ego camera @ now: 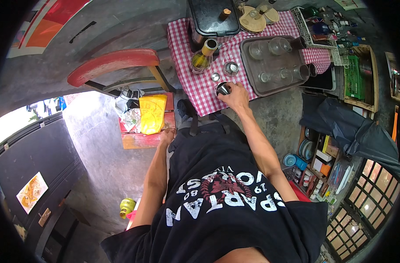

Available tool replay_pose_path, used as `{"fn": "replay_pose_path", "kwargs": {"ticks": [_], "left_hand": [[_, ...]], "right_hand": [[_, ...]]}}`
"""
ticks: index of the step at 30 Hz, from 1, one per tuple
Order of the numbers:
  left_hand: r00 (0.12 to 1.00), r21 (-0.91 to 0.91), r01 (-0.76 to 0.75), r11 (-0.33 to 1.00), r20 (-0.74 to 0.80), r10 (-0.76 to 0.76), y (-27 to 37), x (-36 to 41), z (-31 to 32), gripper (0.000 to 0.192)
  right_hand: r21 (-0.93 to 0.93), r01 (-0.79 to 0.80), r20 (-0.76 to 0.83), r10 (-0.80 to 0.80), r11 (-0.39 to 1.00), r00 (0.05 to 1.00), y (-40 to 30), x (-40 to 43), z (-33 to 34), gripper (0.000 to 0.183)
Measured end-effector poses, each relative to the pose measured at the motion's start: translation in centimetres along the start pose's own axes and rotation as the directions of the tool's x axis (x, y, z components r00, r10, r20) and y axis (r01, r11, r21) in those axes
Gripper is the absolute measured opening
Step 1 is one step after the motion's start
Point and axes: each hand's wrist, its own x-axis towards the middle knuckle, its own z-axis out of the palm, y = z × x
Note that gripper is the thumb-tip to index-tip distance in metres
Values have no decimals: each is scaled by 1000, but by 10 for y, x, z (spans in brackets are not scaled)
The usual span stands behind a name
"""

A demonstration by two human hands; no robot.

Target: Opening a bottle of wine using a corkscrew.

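My right hand (pixel 235 96) grips the rim of a dark metal cup (pixel 223 89) at the near edge of the table, which has a red-and-white checked cloth (pixel 203 98). Just beyond the cup lies a small round metal cap (pixel 215 77). Next to the cap stands a clear glass vessel with a perforated metal strainer top (pixel 232 68). Farther back is a green glass bottle with a gold neck (pixel 202 58). My left hand (pixel 168 136) hangs low beside my thigh, at the edge of a red wooden chair (pixel 144 139). Its fingers are partly hidden.
On the right, a grey tray (pixel 271 88) carries several glasses. A black lidded container (pixel 214 16) stands behind the bottle. A yellow bag (pixel 153 113) lies on the chair seat. A white wire rack (pixel 301 24), several bottles and a green crate (pixel 353 77) stand farther right.
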Motion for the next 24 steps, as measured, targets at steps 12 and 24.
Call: {"fn": "replay_pose_path", "kwargs": {"ticks": [12,24], "left_hand": [[992,-151,124,981,33,-120,-33,18,13,25],[994,-152,104,983,43,-98,56,-26,33,24]], "right_hand": [[23,68,-62,-66,997,996,28,-6,-10,48],[384,269,-80,-258,883,963,127,-10,13,53]]}}
